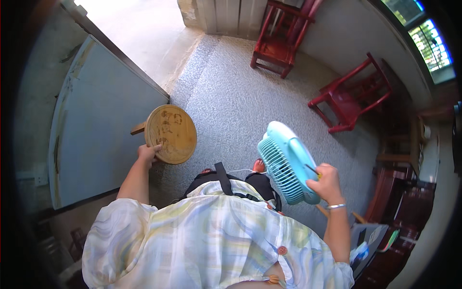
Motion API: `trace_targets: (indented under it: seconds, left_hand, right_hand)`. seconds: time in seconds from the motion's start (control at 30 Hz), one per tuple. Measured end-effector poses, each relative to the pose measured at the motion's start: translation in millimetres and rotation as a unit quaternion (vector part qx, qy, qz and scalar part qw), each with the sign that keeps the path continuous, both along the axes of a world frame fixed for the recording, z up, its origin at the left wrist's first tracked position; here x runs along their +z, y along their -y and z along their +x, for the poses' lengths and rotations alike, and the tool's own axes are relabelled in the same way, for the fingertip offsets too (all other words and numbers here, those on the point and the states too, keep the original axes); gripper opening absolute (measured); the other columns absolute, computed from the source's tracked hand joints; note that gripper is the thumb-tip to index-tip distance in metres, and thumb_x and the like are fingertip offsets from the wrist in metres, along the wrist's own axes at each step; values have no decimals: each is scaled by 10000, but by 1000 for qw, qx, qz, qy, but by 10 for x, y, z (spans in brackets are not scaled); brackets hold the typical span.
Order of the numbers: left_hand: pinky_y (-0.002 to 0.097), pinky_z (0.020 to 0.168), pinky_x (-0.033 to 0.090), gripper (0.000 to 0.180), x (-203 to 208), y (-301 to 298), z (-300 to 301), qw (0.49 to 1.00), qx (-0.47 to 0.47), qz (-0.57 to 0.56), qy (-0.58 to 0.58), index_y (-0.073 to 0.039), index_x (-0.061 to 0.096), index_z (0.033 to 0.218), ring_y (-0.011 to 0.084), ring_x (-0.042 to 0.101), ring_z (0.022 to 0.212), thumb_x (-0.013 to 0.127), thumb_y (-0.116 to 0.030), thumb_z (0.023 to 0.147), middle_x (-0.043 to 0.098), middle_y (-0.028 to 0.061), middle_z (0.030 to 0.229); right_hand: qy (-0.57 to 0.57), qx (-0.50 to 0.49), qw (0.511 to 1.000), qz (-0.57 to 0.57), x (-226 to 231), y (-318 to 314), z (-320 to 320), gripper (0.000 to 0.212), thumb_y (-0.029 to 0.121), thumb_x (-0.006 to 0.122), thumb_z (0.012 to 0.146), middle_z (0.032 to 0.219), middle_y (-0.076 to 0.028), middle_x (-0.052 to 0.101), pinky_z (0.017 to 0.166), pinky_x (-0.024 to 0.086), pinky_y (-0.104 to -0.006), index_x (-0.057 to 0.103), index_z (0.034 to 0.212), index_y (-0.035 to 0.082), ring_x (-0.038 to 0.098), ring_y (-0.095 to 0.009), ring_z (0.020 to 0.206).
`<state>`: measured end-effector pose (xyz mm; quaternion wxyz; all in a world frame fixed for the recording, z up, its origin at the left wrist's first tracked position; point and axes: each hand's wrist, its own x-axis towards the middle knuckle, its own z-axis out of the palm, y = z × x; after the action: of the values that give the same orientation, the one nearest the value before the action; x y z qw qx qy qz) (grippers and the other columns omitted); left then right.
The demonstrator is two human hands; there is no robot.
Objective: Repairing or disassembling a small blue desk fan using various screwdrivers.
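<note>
My left hand (148, 153) is closed on the near edge of a round wooden stool (179, 130), its thumb lying on the seat. The stool's yellow-brown top faces up and carries a worn printed picture; one leg sticks out to the left. On the other side, my right hand (328, 184) grips the edge of a light-blue electric fan (291, 161) with a slatted grille, held tilted in front of my right leg. A thin dark shaft with a bit of yellow (312, 168) shows at the same fingers, perhaps a screwdriver. The rest of it is hidden in the hand.
A pale door panel (106, 115) stands at my left beside a bright doorway (139, 38). Two red wooden chairs (276, 48) line the far right wall under a window (430, 43). Dark red furniture (402, 207) is at the right. A white cord (240, 170) runs near my feet.
</note>
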<state>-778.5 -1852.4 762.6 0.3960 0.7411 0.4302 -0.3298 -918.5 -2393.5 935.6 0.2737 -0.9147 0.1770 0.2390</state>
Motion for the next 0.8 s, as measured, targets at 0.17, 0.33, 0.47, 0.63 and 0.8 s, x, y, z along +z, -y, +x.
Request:
trace_targets:
  seconds: [0.17, 0.33, 0.47, 0.63, 0.8]
  left_hand:
    - [412, 642, 543, 320, 723, 268, -440, 993, 105, 43, -17, 39, 546, 1059, 263, 638, 781, 638, -56, 768, 618, 146, 956]
    - [413, 671, 531, 370, 243, 33, -1463, 958, 259, 115, -36, 44, 577, 1008, 268, 621, 807, 714, -49, 677, 625, 169, 933]
    - [391, 803, 493, 582, -305, 907, -2287, 906, 290, 272, -147, 49, 532, 1033, 252, 578, 940, 814, -39, 532, 597, 158, 1041]
    - [492, 742, 517, 523, -26, 1878, -3082, 795, 529, 268, -125, 42, 472, 1109, 326, 595, 907, 703, 84, 641, 574, 187, 1029]
    - [547, 680, 521, 476, -109, 2753, -3714, 693, 694, 193, -9, 32, 467, 1128, 343, 607, 857, 640, 106, 692, 563, 197, 1028]
  right_hand:
    - [1, 210, 977, 23, -427, -31, 525, 232, 247, 629, 545, 676, -138, 569, 610, 486, -399, 615, 624, 30, 576, -304, 642]
    - [66, 386, 919, 42, -782, 49, 1453, 227, 281, 627, 567, 666, -136, 590, 595, 496, -398, 640, 629, 63, 597, -295, 659]
    - [8, 492, 870, 21, -1368, 320, 1464, 274, 333, 625, 574, 686, -129, 606, 605, 505, -403, 657, 654, 73, 609, -276, 676]
    - [-1, 525, 845, 100, -1769, 500, 1171, 254, 318, 633, 588, 671, -118, 589, 595, 498, -402, 641, 648, 71, 602, -293, 648]
    - [-13, 607, 781, 146, -1879, 381, 1742, 240, 293, 632, 587, 676, -129, 586, 603, 496, -402, 640, 649, 62, 600, -303, 658]
